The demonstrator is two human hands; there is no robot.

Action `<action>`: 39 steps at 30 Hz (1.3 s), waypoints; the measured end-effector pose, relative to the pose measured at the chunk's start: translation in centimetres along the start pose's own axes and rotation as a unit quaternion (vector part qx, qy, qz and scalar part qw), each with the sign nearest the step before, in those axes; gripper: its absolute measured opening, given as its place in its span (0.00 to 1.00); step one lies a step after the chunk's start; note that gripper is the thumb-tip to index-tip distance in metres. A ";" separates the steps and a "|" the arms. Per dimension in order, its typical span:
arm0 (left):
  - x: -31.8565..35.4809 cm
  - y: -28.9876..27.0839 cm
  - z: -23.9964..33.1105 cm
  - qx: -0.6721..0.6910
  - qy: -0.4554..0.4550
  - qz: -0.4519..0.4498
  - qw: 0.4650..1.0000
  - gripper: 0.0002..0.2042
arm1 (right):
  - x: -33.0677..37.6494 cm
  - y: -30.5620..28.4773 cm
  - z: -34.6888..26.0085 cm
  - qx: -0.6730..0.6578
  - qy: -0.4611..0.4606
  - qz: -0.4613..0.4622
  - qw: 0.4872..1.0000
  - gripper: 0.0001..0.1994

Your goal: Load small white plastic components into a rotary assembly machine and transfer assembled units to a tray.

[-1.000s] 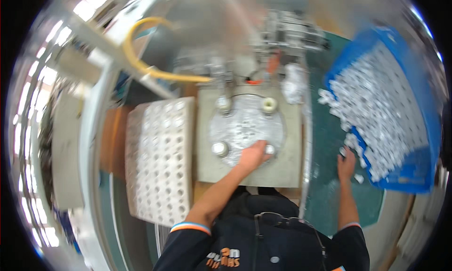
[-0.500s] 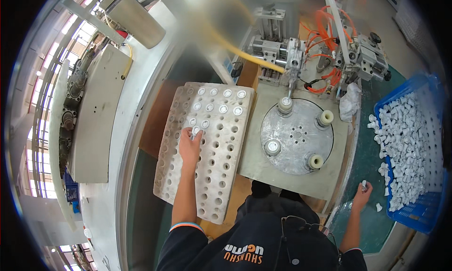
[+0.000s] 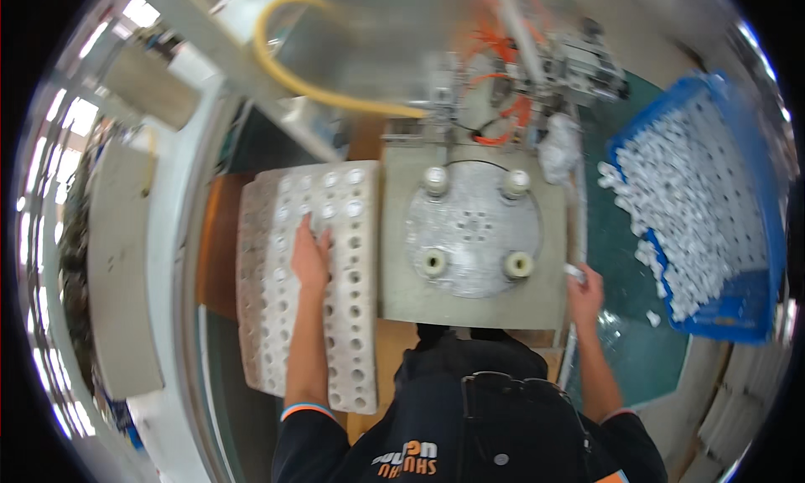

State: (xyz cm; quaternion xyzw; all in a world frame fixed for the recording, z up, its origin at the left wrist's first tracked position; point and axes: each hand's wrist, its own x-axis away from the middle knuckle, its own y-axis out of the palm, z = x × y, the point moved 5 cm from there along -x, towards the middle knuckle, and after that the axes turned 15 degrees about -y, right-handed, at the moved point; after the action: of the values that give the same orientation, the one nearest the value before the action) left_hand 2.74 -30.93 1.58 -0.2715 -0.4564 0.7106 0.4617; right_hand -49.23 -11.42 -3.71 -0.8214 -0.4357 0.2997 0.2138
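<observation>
My left hand (image 3: pixel 311 255) is over the pale tray (image 3: pixel 342 336), thumb and forefinger apart, with no piece visible between them. Round white pieces (image 3: pixel 328 210) sit in holes near the tray's far end, just beyond the fingertips. At the right edge of the machine plate, my right hand (image 3: pixel 586 293) pinches a small white plastic part (image 3: pixel 575 273). Between the hands lies a round metal turntable (image 3: pixel 475 261). Its two far holders carry white-topped pieces (image 3: pixel 436 179); its two near cream holders (image 3: pixel 520 265) show open centres.
A blue basket (image 3: pixel 759 231) heaped with small white parts (image 3: pixel 671 189) stands at right on a green surface (image 3: pixel 625 349), where one loose part (image 3: pixel 653 318) lies. Beyond the turntable are a metal mechanism (image 3: pixel 444 97), orange tubes (image 3: pixel 511 118) and a yellow hose (image 3: pixel 335 99).
The left hand has let go of a round white piece at the tray. My right hand has come from beside the basket toward the turntable, which has rotated. The whole view has shifted.
</observation>
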 end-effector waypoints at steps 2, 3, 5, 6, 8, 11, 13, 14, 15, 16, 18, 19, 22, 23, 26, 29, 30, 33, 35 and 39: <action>-1.6 2.1 -2.2 -0.114 0.031 0.042 0.992 0.27 | -1.2 2.4 -3.3 -0.075 0.030 -0.068 0.994 0.18; -1.6 2.7 -1.5 -0.094 0.035 0.031 0.994 0.28 | -1.7 3.0 -4.4 -0.054 -0.006 -0.123 0.991 0.18; -0.8 3.0 0.4 -0.103 0.027 0.020 0.994 0.30 | -1.6 4.3 -5.5 -0.054 -0.054 -0.187 0.979 0.19; -0.3 3.3 1.0 -0.132 0.013 0.023 0.991 0.31 | -1.2 5.4 -5.1 -0.077 -0.071 -0.194 0.975 0.19; -0.1 4.0 -0.1 -0.086 0.030 0.011 0.996 0.32 | -0.8 7.4 -4.2 -0.064 -0.116 -0.239 0.962 0.19; 1.9 2.4 -1.7 0.012 0.057 0.009 0.998 0.27 | -0.5 8.5 -3.9 -0.027 -0.136 -0.213 0.967 0.21; 3.5 1.9 -0.5 0.052 0.076 -0.011 0.996 0.24 | -0.2 9.1 -2.6 -0.059 -0.106 -0.236 0.964 0.24; 5.1 1.8 0.1 0.079 0.065 -0.034 0.994 0.23 | -0.2 8.1 -2.2 -0.053 -0.103 -0.229 0.967 0.24; 6.6 2.1 0.5 0.081 0.068 -0.034 0.994 0.23 | -0.6 6.6 -2.6 -0.040 -0.124 -0.174 0.976 0.25; 7.8 2.5 0.9 0.130 0.055 -0.062 0.988 0.21 | -0.9 5.3 -2.7 -0.028 -0.144 -0.118 0.982 0.26; 9.8 3.0 0.3 0.148 0.042 -0.097 0.983 0.16 | -0.2 -0.6 3.0 0.013 0.060 -0.009 0.998 0.26; 10.6 3.6 -0.1 0.118 0.043 -0.108 0.986 0.14 | -1.0 -5.1 3.4 0.048 0.131 0.040 0.989 0.23; 14.6 4.8 6.1 0.165 0.111 -0.151 0.968 0.09 | 4.8 -17.8 18.4 0.293 0.196 0.300 0.886 0.22; 15.7 5.2 8.3 0.171 0.082 -0.205 0.960 0.09 | 6.9 -20.9 22.0 0.366 0.191 0.320 0.853 0.21; 17.7 7.3 13.5 0.169 0.110 -0.262 0.944 0.06 | 8.2 -22.6 28.8 0.198 0.258 0.262 0.909 0.16; 18.7 10.0 17.9 0.160 0.140 -0.291 0.933 0.06 | 5.1 -19.1 25.4 0.260 0.135 0.182 0.939 0.13; 19.0 11.1 19.2 0.176 0.155 -0.293 0.927 0.07 | 3.9 -17.4 24.0 0.185 0.163 0.160 0.956 0.11; 20.0 14.0 23.2 0.141 0.206 -0.287 0.925 0.13 | 1.3 -11.5 17.8 -0.051 0.187 0.115 0.974 0.08; 21.1 16.3 24.6 0.114 0.231 -0.254 0.932 0.16 | 0.7 -7.0 13.7 -0.181 0.170 0.073 0.966 0.06; 21.7 18.3 23.2 -0.015 0.360 -0.289 0.887 0.23 | -1.4 -1.0 4.7 -0.164 0.022 -0.016 0.986 0.07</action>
State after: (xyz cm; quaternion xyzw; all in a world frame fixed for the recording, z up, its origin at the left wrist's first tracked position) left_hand -32.76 -23.40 -3.96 -0.3717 -0.3273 0.3920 0.7753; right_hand -53.59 -11.60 -6.07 -0.8445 -0.4877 0.2023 0.0902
